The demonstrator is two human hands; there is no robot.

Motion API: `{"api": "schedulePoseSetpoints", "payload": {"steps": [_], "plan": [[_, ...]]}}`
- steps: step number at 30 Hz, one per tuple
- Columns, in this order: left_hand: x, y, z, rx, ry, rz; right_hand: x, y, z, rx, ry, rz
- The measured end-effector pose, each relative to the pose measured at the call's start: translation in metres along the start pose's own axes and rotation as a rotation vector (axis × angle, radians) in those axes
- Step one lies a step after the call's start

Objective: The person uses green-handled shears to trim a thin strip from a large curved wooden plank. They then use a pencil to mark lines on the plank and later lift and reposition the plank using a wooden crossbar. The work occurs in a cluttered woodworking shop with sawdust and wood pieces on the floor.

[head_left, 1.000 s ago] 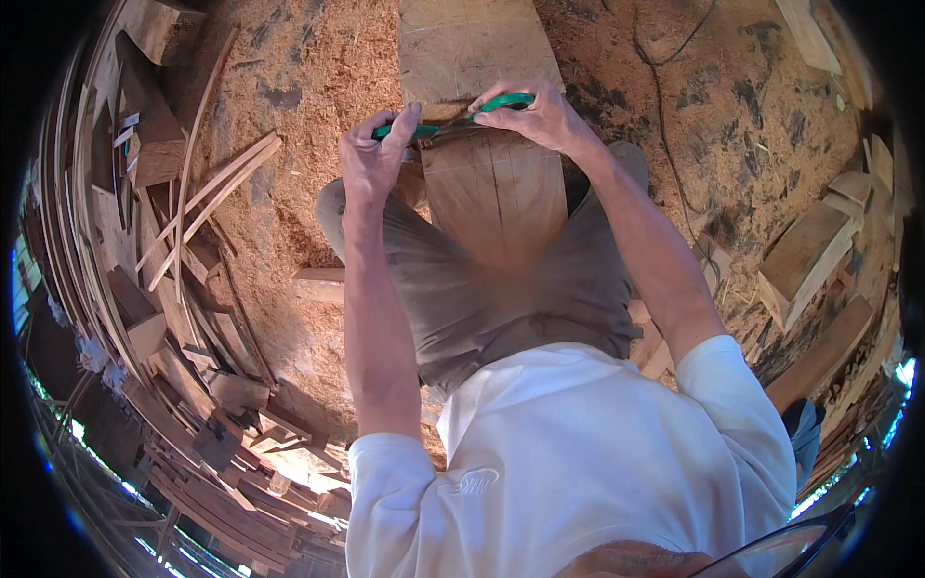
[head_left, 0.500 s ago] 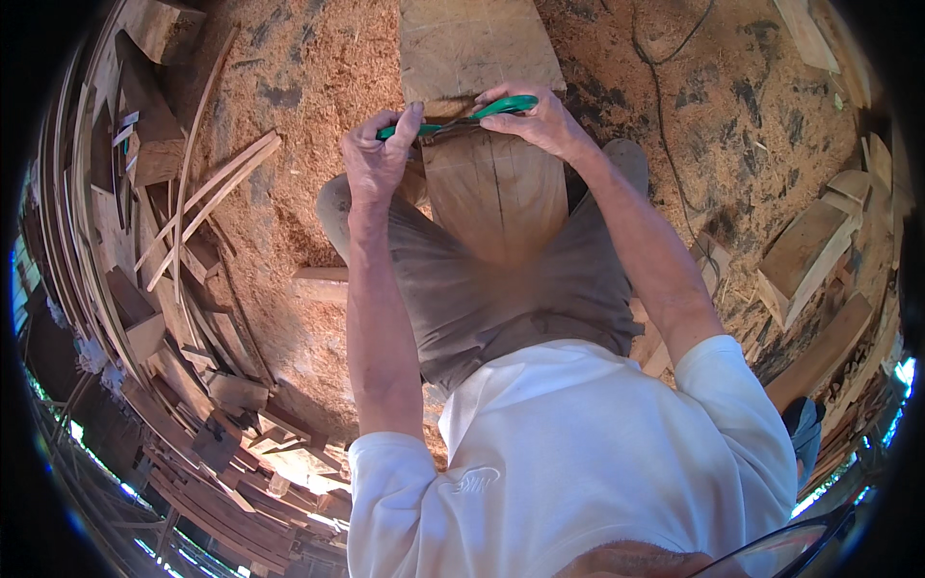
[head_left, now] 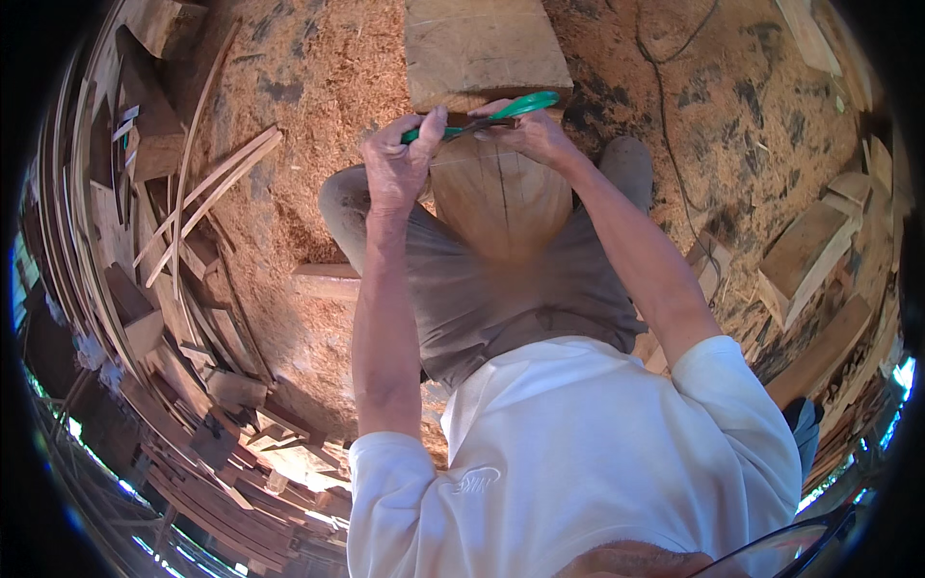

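On my remote feed, both hands were on the green-handled tool (head_left: 477, 125), which spanned the gap between them. My L hand (head_left: 397, 169) was curled round one end, thumb up top; my R hand (head_left: 541, 140) gripped the other, w/ that green end tipped up. Exact finger contact there I couldn't tell.

I reckoned the tool light & stiff, prob. metal midsection, so no flex. Smooth handles might've slipped w/ dust on them; best hold = both green ends, fingers off the dark middle b/c of a poss. edge.

It sat above the near part of the wood board (head_left: 506, 202) btwn my trousered legs (head_left: 443, 299); whether it touched, I couldn't tell. A thick timber (head_left: 487, 53) lay just beyond. Further out: shavings (head_left: 308, 183), thin strips (head_left: 222, 202) L, a cable (head_left: 655, 65) & block (head_left: 809, 246) R.
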State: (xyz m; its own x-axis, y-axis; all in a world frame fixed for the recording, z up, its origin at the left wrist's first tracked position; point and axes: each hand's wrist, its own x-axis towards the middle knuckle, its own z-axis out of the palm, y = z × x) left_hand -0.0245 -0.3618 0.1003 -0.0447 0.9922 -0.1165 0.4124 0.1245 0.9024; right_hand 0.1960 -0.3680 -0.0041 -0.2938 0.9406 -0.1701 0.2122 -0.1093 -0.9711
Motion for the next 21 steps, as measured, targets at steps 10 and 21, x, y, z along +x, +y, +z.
{"api": "schedulePoseSetpoints", "payload": {"steps": [10, 21], "plan": [[-0.009, -0.005, -0.009, -0.042, 0.046, 0.039, 0.013, 0.018, 0.022, 0.012, -0.063, -0.081], [-0.003, -0.008, -0.022, -0.188, -0.065, -0.176, 0.032, 0.016, 0.007, -0.142, -0.185, -0.103]]}}
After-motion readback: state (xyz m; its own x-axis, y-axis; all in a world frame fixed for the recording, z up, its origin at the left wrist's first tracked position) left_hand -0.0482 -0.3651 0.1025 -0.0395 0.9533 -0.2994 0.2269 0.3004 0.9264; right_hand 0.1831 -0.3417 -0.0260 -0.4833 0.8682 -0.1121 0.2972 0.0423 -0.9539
